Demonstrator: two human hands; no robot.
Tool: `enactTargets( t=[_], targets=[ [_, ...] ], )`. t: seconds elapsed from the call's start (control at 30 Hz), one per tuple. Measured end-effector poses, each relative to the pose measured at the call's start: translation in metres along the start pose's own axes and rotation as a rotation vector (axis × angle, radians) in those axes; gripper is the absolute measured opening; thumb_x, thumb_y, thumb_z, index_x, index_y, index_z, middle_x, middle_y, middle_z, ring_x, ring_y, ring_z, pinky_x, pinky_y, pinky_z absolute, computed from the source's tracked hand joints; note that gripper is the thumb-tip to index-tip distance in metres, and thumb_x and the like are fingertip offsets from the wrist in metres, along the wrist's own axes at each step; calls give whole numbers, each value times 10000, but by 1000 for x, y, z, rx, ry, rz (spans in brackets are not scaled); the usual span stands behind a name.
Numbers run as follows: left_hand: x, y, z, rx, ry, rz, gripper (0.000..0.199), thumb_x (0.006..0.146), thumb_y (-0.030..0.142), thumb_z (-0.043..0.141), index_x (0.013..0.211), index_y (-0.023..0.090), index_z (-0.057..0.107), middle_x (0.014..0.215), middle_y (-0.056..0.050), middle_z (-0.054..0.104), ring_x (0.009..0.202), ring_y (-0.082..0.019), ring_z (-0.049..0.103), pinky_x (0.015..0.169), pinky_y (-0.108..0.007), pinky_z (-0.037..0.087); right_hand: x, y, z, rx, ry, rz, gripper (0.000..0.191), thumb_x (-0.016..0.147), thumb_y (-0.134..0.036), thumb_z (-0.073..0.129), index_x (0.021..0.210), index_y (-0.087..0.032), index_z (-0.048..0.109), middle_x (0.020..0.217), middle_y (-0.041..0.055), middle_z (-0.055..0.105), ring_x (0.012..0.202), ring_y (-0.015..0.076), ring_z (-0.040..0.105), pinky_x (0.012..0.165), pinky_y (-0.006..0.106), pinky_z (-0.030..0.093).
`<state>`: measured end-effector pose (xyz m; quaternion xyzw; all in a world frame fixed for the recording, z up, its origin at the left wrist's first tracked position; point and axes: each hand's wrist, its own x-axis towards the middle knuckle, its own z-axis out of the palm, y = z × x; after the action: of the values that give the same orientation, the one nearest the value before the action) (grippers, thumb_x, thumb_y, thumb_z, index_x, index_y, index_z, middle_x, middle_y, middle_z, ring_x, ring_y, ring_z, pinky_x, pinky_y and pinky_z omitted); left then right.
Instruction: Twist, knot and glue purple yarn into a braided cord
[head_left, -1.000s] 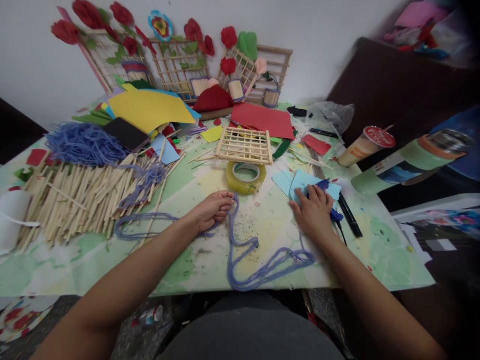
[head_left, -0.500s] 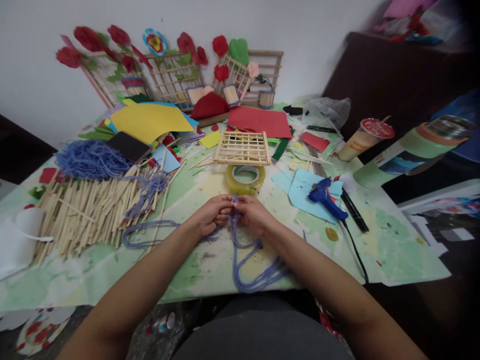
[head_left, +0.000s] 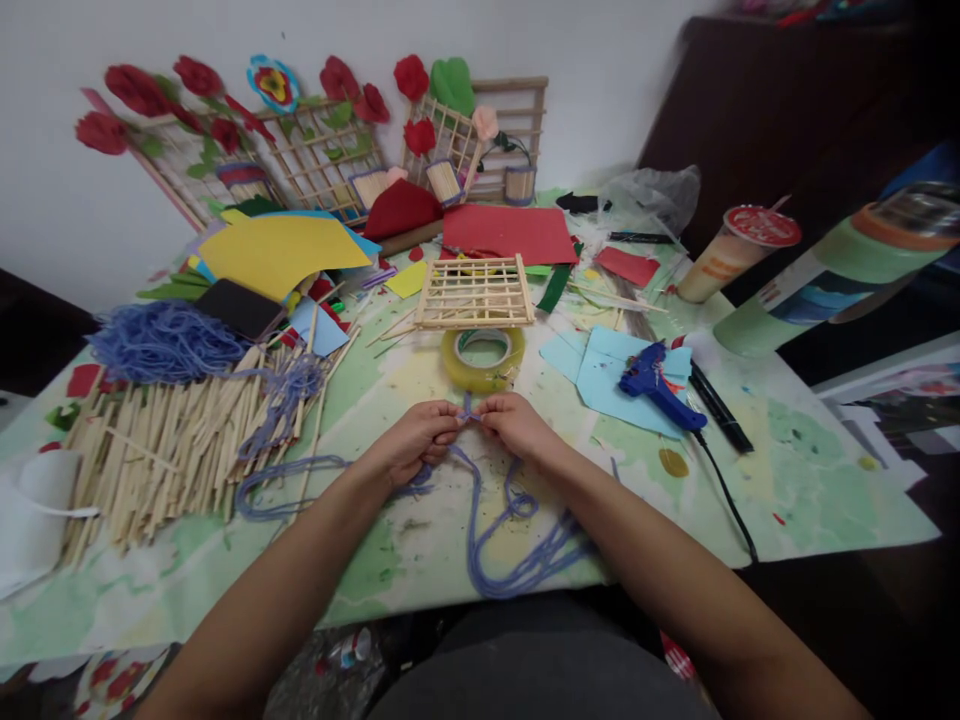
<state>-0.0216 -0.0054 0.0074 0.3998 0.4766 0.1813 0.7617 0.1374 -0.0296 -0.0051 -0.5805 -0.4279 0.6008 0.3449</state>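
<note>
My left hand (head_left: 421,440) and my right hand (head_left: 511,424) meet above the middle of the table, each pinching the blue-purple yarn (head_left: 474,500). Between their fingertips a short stretch of it is pulled across, with a small crossing or knot there. Long loops of the yarn trail down to the table's front edge, and another loop lies left of my left wrist. Just beyond the fingertips lies a roll of yellowish tape (head_left: 481,374). A small wooden stick lattice (head_left: 475,292) rests behind the roll, touching or close to it.
Many wooden sticks (head_left: 187,440) and a tangled yarn heap (head_left: 165,342) cover the left side. On the right a blue glue gun (head_left: 657,386) lies on light blue paper (head_left: 600,380), near a green bottle (head_left: 825,280) and a drink cup (head_left: 739,255). Stick fences with paper flowers (head_left: 315,150) lean on the wall.
My fingertips have drawn slightly apart, pulling the yarn sideways between them. The strand that hung beneath my right fingers now runs from my left hand. The view has shifted a little.
</note>
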Motion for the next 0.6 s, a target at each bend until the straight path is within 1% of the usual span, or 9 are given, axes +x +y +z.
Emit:
enactTargets(
  t=[0.07, 0.17, 0.27, 0.3, 0.37, 0.4, 0.47, 0.53, 0.6],
  targets=[
    [0, 0, 1, 20, 0, 1, 174, 719, 211, 621, 774, 187, 457, 465, 110, 333, 330, -7, 171, 350, -140, 86, 2, 1, 0, -46, 11, -25, 107, 669, -165, 492, 566, -170, 520, 456, -60, 393, 444, 76, 325, 478, 219, 242],
    [1, -3, 1, 59, -13, 18, 174, 731, 238, 607, 808, 198, 456, 465, 112, 336, 336, -18, 162, 356, -152, 81, 5, 3, 1, -185, 38, -78, 184, 709, -262, 533, 552, -170, 508, 492, -49, 410, 489, 83, 350, 496, 224, 250],
    [3, -6, 0, 198, 8, 64, 152, 757, 277, 561, 853, 208, 466, 478, 92, 405, 336, -43, 186, 356, -174, 115, 9, 5, 4, -289, 62, -111, 196, 715, -267, 547, 550, -166, 511, 524, -39, 444, 524, 89, 375, 511, 229, 252],
    [3, -7, -1, 298, 37, 109, 143, 766, 286, 545, 865, 206, 482, 508, 70, 462, 344, -56, 232, 360, -183, 155, 9, 5, 4, -294, 68, -114, 191, 715, -252, 544, 547, -165, 512, 528, -37, 449, 531, 91, 382, 516, 232, 252],
    [1, -7, 0, 601, 142, 271, 132, 779, 289, 526, 865, 191, 539, 642, -1, 588, 447, -98, 417, 425, -211, 301, 9, 5, 5, -309, 81, -124, 185, 709, -214, 534, 533, -166, 503, 527, -35, 450, 540, 96, 392, 525, 238, 252],
    [-1, -6, 1, 786, 217, 370, 136, 787, 288, 520, 854, 182, 572, 737, -39, 629, 561, -131, 510, 502, -235, 373, 8, 4, 5, -313, 88, -129, 183, 702, -194, 530, 524, -167, 496, 525, -35, 448, 544, 98, 394, 529, 240, 252],
    [-9, -3, 5, 1132, 370, 512, 176, 820, 295, 500, 823, 168, 621, 875, -89, 649, 794, -198, 584, 666, -290, 431, 7, 3, 5, -311, 101, -141, 187, 688, -166, 523, 507, -170, 477, 521, -38, 442, 549, 98, 394, 534, 240, 252],
    [-18, -1, 11, 1354, 448, 525, 244, 865, 315, 457, 820, 163, 643, 879, -101, 650, 855, -231, 593, 723, -322, 430, 6, 3, 6, -295, 110, -147, 194, 680, -152, 519, 494, -172, 465, 512, -40, 436, 545, 98, 391, 527, 239, 247],
    [-26, -1, 18, 1460, 424, 486, 294, 900, 325, 416, 817, 163, 647, 826, -93, 656, 817, -232, 607, 716, -326, 432, 6, 3, 6, -263, 114, -142, 197, 670, -139, 514, 485, -174, 458, 497, -41, 434, 530, 96, 392, 514, 238, 245]
  ],
)
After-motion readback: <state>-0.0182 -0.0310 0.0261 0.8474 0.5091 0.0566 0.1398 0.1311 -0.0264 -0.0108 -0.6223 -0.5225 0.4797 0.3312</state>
